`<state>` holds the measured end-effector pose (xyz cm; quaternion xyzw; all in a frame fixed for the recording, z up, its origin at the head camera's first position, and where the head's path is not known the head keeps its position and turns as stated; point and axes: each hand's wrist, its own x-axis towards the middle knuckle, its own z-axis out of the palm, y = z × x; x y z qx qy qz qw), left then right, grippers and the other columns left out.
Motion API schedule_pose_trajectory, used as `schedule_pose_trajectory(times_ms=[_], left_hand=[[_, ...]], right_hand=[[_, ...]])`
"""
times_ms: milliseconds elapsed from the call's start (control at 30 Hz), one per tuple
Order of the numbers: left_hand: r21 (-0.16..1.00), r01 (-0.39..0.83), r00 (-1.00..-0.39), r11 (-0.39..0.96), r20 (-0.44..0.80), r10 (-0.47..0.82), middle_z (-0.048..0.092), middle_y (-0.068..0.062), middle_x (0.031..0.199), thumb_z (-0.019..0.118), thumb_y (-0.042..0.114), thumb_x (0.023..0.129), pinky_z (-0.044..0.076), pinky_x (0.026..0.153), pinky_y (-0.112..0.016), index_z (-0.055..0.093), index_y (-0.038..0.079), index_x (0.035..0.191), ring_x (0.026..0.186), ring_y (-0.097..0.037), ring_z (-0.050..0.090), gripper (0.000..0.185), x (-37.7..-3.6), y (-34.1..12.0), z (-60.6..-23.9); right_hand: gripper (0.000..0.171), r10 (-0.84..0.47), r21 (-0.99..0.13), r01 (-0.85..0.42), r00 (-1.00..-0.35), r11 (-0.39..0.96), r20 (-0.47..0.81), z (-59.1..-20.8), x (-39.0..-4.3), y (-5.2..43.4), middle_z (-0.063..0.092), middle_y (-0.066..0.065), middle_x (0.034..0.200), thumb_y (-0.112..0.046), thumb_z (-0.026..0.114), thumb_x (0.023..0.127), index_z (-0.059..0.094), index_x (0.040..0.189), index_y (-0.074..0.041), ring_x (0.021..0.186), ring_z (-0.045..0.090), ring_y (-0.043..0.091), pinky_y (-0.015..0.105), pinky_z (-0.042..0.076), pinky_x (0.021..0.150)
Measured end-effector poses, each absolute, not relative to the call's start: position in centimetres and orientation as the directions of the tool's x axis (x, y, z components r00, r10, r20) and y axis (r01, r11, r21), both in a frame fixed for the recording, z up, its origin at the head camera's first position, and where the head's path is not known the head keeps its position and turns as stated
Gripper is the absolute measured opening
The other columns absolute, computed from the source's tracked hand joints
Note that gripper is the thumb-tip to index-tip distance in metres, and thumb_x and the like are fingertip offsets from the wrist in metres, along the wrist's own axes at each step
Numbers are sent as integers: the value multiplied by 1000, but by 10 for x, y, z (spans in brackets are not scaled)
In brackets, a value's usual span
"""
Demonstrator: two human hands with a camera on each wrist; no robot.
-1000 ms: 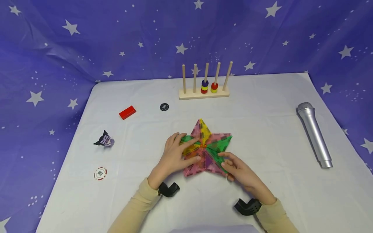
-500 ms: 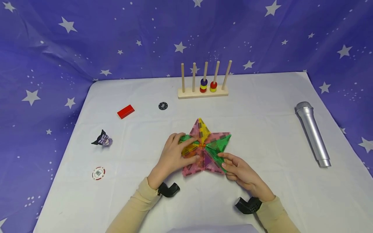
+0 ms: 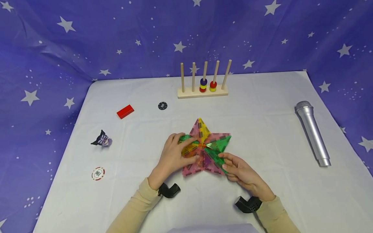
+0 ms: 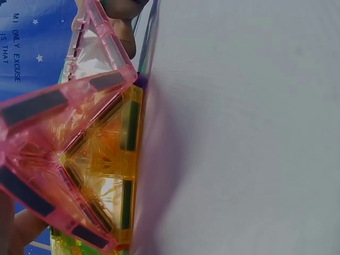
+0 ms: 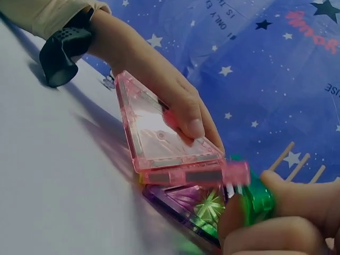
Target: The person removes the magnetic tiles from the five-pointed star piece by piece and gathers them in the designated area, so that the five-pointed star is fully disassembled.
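A five-pointed star built of see-through pink, green, yellow, orange and purple magnetic tiles lies in front of me. My left hand holds its left side, fingers spread over the left point and thumb on the lower-left part. With thumb and fingertips, my right hand pinches the green tile along the lower-right point. In the left wrist view, pink tiles and orange-yellow tiles lean together just above the cloth. The right wrist view has the left thumb on a pink tile beside a purple tile.
A wooden peg stand with several coloured beads stands at the back. Around the white table lie a silver microphone, a red block, a black chip, a white-and-red chip and a small black-eared figure.
My right fingertips have come together on the green tile, with the lower fingers tucked in. The left hand keeps its hold, and the whole head view has shifted slightly.
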<state>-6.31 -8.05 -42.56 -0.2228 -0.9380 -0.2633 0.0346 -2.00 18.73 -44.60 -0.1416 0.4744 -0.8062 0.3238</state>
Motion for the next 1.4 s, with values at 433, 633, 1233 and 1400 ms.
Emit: schedule_pose_trajectory(times_ms=[433, 633, 1233, 1400], left_hand=[[513, 420, -904, 749, 167, 393, 44, -14, 127, 62, 61, 72, 29, 93, -47, 53, 31, 127, 113, -30, 34, 64, -64, -80, -425], [524, 400, -914, 752, 167, 370, 44, -13, 126, 62, 61, 72, 27, 95, -48, 53, 33, 127, 114, -29, 33, 63, -60, -84, -428], [521, 433, -901, 736, 212, 380, 44, -14, 127, 63, 59, 72, 19, 98, -49, 55, 30, 125, 115, -31, 33, 61, -54, -82, -429], [513, 446, -894, 733, 215, 393, 44, -14, 127, 63, 59, 72, 20, 97, -49, 54, 31, 126, 114, -30, 33, 62, -58, -80, -428]], right_hand=[[29, -438, -913, 259, -893, -315, -103, -424, -31, 216, 43, -3, 86, 2, 41, 94, 40, 122, -6, 52, 29, 7, 20, 23, 46], [27, -168, -956, 179, -976, -232, -142, -410, -62, 258, 44, -2, 85, -1, 46, 93, 42, 118, -11, 61, 39, 4, 17, 35, 51], [54, 49, -942, 252, -968, 223, -247, -423, -121, 346, 29, 12, 89, 1, 40, 93, 8, 136, 7, 60, 49, 6, 19, 47, 55], [59, 14, -834, 236, -964, 499, -264, -417, -126, 355, 35, 17, 88, -3, 41, 94, 3, 137, 8, 59, 48, 7, 22, 46, 53]])
